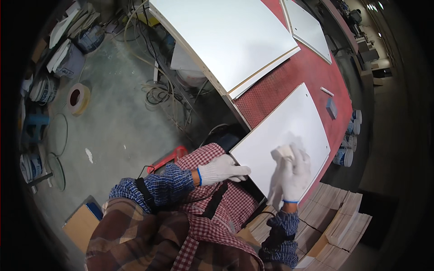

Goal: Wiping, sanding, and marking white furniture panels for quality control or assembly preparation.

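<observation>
A flat white panel with small dark holes near its far edge lies on the red-covered table. My left hand, in a white knit glove, is closed at the panel's near left edge, with the thumb on top and the other fingers partly hidden. Over the panel's near right part, my right hand, also gloved, pinches a small cream-coloured pad whose exact kind I cannot make out. Beyond the panel rest a blue block and a white stick.
Larger white boards lie stacked at the table's far left, and another white panel sits beyond. Bundled strips stand at the near right. Cables and a tape roll are on the floor, with buckets past the table.
</observation>
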### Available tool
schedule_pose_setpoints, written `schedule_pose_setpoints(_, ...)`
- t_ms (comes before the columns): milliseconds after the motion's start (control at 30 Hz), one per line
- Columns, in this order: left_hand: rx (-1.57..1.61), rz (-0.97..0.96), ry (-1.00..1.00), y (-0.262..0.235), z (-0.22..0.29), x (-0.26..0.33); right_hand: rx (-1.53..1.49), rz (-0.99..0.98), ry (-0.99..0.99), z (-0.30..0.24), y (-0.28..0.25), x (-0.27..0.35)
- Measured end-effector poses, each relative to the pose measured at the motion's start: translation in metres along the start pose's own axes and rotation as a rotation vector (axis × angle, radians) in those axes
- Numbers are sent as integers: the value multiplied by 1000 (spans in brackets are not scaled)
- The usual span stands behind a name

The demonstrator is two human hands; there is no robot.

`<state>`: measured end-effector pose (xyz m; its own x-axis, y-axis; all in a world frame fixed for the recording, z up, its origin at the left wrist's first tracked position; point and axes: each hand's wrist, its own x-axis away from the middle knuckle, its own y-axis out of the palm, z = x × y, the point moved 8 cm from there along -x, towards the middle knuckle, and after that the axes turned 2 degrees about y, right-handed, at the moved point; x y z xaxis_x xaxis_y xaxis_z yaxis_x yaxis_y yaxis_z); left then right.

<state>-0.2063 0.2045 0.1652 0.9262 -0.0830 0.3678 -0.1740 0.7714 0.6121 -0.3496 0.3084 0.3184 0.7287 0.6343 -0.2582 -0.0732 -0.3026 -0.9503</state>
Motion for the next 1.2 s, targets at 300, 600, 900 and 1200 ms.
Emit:
schedule_pose_setpoints(300,195,146,274,3,21,-12,-273,-528,-529,-103,46,-22)
schedule_pose_setpoints(600,148,52,56,18,32,-9,-487,-437,344,129,-17,-114)
schedule_pose_setpoints(900,105,76,-61,9,26,-5,425,-288,79,293,29,-261)
schedule_pose_setpoints(1200,-6,81,-74,7,12,-5,-45,-338,138,330,90,-299)
